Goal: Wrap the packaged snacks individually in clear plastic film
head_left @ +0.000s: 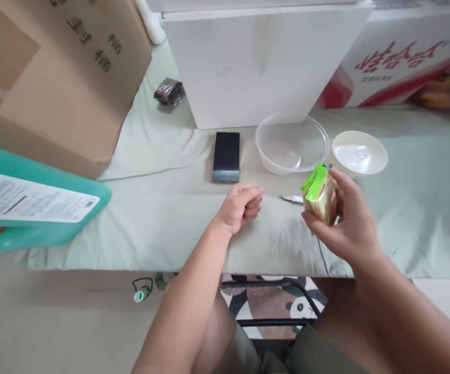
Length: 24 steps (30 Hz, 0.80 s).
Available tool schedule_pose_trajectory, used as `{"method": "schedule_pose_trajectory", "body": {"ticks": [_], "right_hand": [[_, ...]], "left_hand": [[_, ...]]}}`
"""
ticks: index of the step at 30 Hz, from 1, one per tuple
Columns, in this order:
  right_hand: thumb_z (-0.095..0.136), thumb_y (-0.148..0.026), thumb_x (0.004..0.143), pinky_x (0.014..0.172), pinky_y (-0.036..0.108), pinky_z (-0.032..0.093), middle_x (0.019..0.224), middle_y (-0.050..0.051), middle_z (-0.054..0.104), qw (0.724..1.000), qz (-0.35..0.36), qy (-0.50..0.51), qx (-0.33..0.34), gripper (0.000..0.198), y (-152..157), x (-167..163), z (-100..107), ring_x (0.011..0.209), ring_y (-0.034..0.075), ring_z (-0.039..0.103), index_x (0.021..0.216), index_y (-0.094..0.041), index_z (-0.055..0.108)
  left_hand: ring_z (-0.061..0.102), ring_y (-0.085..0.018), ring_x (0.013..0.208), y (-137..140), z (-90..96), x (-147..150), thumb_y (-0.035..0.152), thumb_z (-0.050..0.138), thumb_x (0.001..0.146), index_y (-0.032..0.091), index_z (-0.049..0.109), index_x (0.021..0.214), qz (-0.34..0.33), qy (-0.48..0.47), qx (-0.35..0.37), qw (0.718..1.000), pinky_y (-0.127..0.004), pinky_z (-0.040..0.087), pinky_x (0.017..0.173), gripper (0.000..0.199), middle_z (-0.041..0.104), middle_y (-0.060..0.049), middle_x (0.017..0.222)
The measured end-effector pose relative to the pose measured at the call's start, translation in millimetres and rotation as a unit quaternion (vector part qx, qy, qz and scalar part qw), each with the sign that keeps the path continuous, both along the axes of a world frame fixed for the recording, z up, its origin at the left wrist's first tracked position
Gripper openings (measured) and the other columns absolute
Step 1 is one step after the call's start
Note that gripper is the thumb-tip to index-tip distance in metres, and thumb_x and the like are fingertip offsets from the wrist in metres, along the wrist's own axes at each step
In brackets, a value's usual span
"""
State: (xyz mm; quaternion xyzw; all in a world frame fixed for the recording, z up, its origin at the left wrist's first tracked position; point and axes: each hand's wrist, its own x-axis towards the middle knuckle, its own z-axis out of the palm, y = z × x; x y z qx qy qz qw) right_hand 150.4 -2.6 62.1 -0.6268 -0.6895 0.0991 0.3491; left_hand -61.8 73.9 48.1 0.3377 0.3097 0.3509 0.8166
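Note:
My right hand (352, 223) grips a small wrapped snack packet (322, 200) between thumb and fingers, above the cloth. Its wrapper is clear with a bright green end, and something yellowish-brown shows inside. Behind the packet, a thin pale tool with a metal tip (292, 199), perhaps a knife, lies partly hidden on the cloth. My left hand (242, 208) is closed in a fist just below a dark phone (226, 153); nothing shows in its fingers. Past my hands stand a clear round plastic bowl (262, 150) and a cream-coloured bowl (359, 150).
A pale green cloth (162, 218) covers the table. On the left are a cardboard box (65, 93) and a teal jug (61, 234). A white box (260, 72) and a red-and-white printed carton (396, 72) stand behind. A dark crumpled wrapper (169, 93) lies near the white box.

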Motion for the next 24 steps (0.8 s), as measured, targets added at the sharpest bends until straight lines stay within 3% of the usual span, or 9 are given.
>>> {"method": "schedule_pose_trajectory", "body": {"ticks": [4, 7, 11, 15, 18, 20, 24], "right_hand": [[0.069, -0.035, 0.081, 0.099, 0.054, 0.055, 0.138, 0.01, 0.06, 0.999, -0.019, -0.032, 0.034, 0.079, 31, -9, 32, 0.125, 0.037, 0.062, 0.153, -0.037, 0.037], [0.071, -0.033, 0.077, 0.103, 0.052, 0.05, 0.134, 0.016, 0.058, 0.991, -0.049, -0.123, 0.024, 0.079, 75, -14, 62, 0.128, 0.037, 0.056, 0.152, -0.029, 0.044], [0.07, -0.028, 0.077, 0.088, 0.048, 0.05, 0.124, 0.021, 0.062, 0.965, -0.026, -0.229, -0.121, 0.079, 135, -17, 72, 0.115, 0.036, 0.06, 0.152, -0.023, 0.047], [0.074, -0.037, 0.077, 0.084, 0.048, 0.049, 0.128, 0.021, 0.064, 0.931, 0.0, -0.273, -0.243, 0.081, 161, -20, 64, 0.109, 0.036, 0.063, 0.152, -0.025, 0.047], [0.068, -0.045, 0.085, 0.089, 0.048, 0.047, 0.125, 0.021, 0.069, 0.947, 0.005, -0.251, -0.198, 0.061, 161, -29, 71, 0.113, 0.035, 0.063, 0.138, -0.017, 0.061], [0.063, -0.037, 0.089, 0.089, 0.044, 0.047, 0.116, 0.02, 0.072, 0.964, 0.015, -0.227, -0.135, 0.041, 158, -43, 81, 0.108, 0.031, 0.066, 0.123, -0.014, 0.069], [0.057, -0.026, 0.087, 0.082, 0.037, 0.05, 0.102, 0.013, 0.073, 0.973, 0.134, -0.179, -0.058, 0.026, 158, -90, 91, 0.092, 0.024, 0.068, 0.106, -0.015, 0.071]], "left_hand": [[0.011, 0.0, 0.037, -1, 3.3, -12, 0.036, 0.074, 0.071, 0.023, 0.02, 0.053, 0.019, -0.042, -0.015, 0.999, -0.015, 0.011, 0.038, 0.058, 0.012, 0.012, 0.047], [0.012, -0.001, 0.037, 0, 4.4, -15, 0.031, 0.07, 0.076, 0.023, 0.02, 0.052, 0.02, -0.064, -0.034, 0.997, -0.015, 0.012, 0.037, 0.055, 0.012, 0.012, 0.046], [0.012, -0.001, 0.035, 3, 6.9, -18, 0.024, 0.064, 0.08, 0.022, 0.02, 0.049, 0.02, -0.088, -0.082, 0.992, -0.014, 0.012, 0.037, 0.054, 0.011, 0.011, 0.045], [0.009, -0.002, 0.034, 6, 10.3, -22, 0.021, 0.055, 0.082, 0.022, 0.019, 0.046, 0.019, -0.114, -0.102, 0.988, -0.016, 0.011, 0.036, 0.051, 0.009, 0.011, 0.043], [0.008, -0.002, 0.034, 9, 13.9, -28, 0.02, 0.051, 0.083, 0.023, 0.017, 0.045, 0.037, -0.128, -0.133, 0.982, -0.017, 0.009, 0.035, 0.051, 0.007, 0.011, 0.044], [0.008, -0.003, 0.033, 11, 17.4, -33, 0.021, 0.05, 0.086, 0.023, 0.015, 0.047, 0.061, -0.136, -0.171, 0.974, -0.017, 0.009, 0.035, 0.052, 0.006, 0.011, 0.045], [0.006, -0.005, 0.033, 16, 25.6, -43, 0.03, 0.042, 0.096, 0.023, 0.01, 0.05, 0.136, -0.165, -0.218, 0.952, -0.019, 0.009, 0.035, 0.057, 0.003, 0.01, 0.045]]}}
